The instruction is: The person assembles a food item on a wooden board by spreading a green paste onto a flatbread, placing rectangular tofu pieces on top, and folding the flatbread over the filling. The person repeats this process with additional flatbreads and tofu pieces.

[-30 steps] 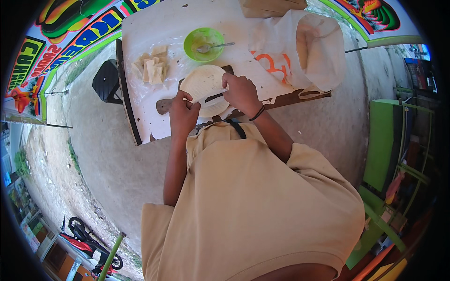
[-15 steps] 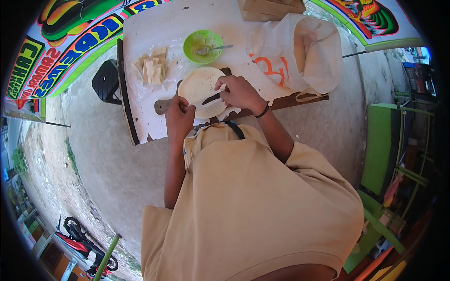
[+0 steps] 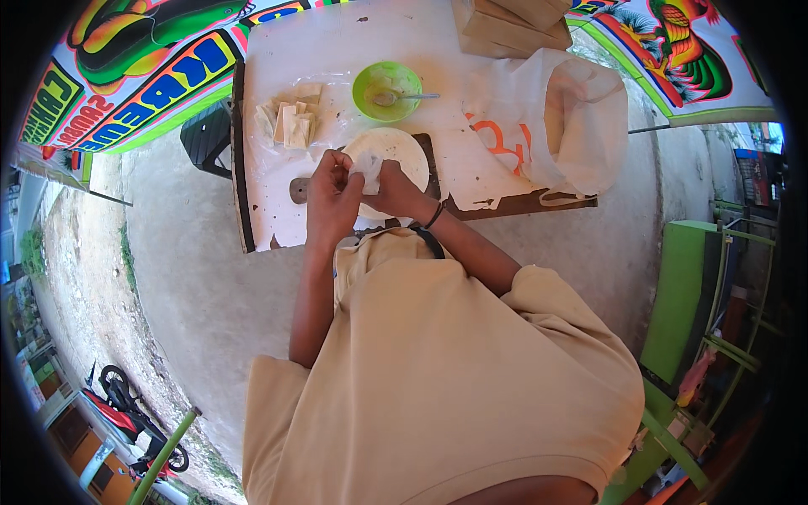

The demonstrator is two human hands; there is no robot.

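A stack of thin round pale wrappers [image 3: 408, 150] lies on a dark wooden board [image 3: 433, 172], whose rounded handle [image 3: 299, 190] sticks out on the left. Over the stack's near left part, my two hands are close together. My left hand [image 3: 332, 195] is closed, its thumb and fingers pinching a whitish, see-through thin sheet [image 3: 367, 166]. The same crumpled sheet is gripped from the other side by my right hand [image 3: 397, 192], whose fingers are partly hidden behind it. No knife shows at this moment.
Beyond the board stands a green bowl [image 3: 364, 94] with a spoon [image 3: 408, 98] in it. Cut pale flat pieces [image 3: 290, 120] lie on clear plastic at the left. A white plastic bag [image 3: 581, 109] and a brown paper package [image 3: 513, 25] occupy the table's right side.
Half a second ago my right hand held a dark-handled knife over the wrappers; it is out of sight now. My hands have come together and hold up the whitish sheet. The view has shifted slightly.
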